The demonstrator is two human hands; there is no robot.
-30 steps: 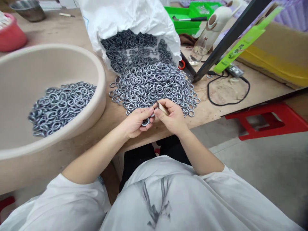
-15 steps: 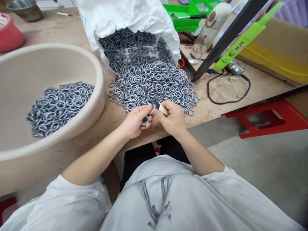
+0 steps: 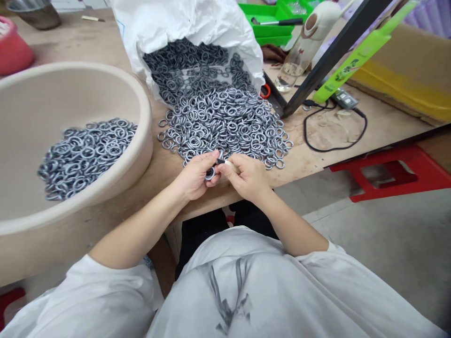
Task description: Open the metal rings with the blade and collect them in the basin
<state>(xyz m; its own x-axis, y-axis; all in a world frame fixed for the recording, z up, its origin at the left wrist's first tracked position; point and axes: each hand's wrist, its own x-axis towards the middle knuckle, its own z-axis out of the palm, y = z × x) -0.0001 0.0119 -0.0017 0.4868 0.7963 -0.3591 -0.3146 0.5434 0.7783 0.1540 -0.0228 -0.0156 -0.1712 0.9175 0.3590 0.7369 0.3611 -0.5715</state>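
Note:
Several grey rings (image 3: 210, 174) are held in the curled fingers of my left hand (image 3: 198, 176). My right hand (image 3: 249, 176) grips a small knife (image 3: 230, 165) by its pale handle, and its dark blade points left at a ring between my left thumb and fingers. Just beyond both hands lies a heap of loose grey rings (image 3: 225, 117), spilling from the mouth of a white sack (image 3: 190, 21). More rings (image 3: 88, 155) lie inside the large beige basin (image 3: 145, 108) on the left.
On the right a dark metal post (image 3: 317, 70) slants up beside a bright green strip (image 3: 352, 65), with a black cable (image 3: 306, 136) below. A clear bottle (image 3: 296, 58) and green trays (image 3: 271, 33) stand behind. A red stool (image 3: 405, 173) is below the table edge.
My right hand has turned the knife, so its blade now points left and lies against the ring instead of upward. My left hand has shifted slightly left, still holding rings.

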